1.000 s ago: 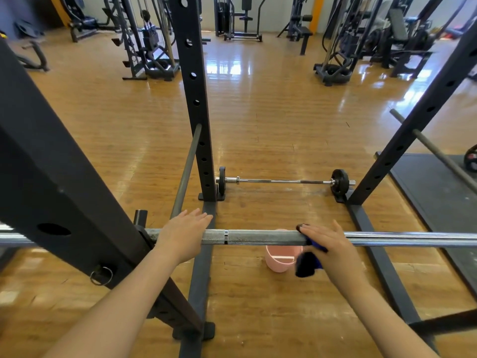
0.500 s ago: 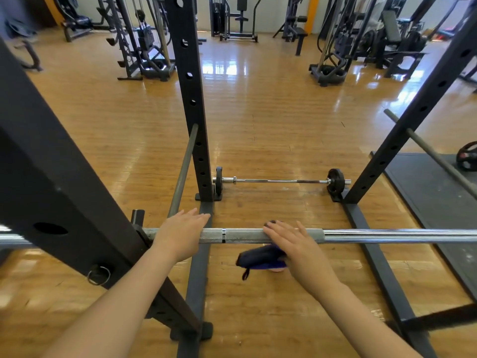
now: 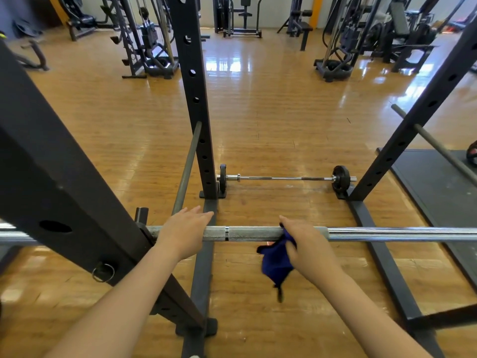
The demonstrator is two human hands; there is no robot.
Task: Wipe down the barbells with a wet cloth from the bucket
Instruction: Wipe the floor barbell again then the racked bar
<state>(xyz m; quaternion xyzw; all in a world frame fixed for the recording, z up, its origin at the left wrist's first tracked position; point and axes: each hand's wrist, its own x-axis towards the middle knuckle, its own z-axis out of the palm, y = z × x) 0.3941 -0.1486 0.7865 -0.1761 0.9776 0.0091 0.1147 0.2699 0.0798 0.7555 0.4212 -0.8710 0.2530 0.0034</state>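
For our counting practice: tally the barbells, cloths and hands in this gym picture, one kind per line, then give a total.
barbells: 2 (racked barbell, floor barbell)
blue cloth: 1
hands: 2 (left hand, right hand)
total: 5

No legible text, label, brand, number or sign is found anywhere in the head view. No lettering is seen on the rack uprights (image 3: 192,94), only holes. No marking that can be read is seen on the racked barbell (image 3: 258,233). The plates on the floor barbell (image 3: 284,178) are too small for any print to be made out.
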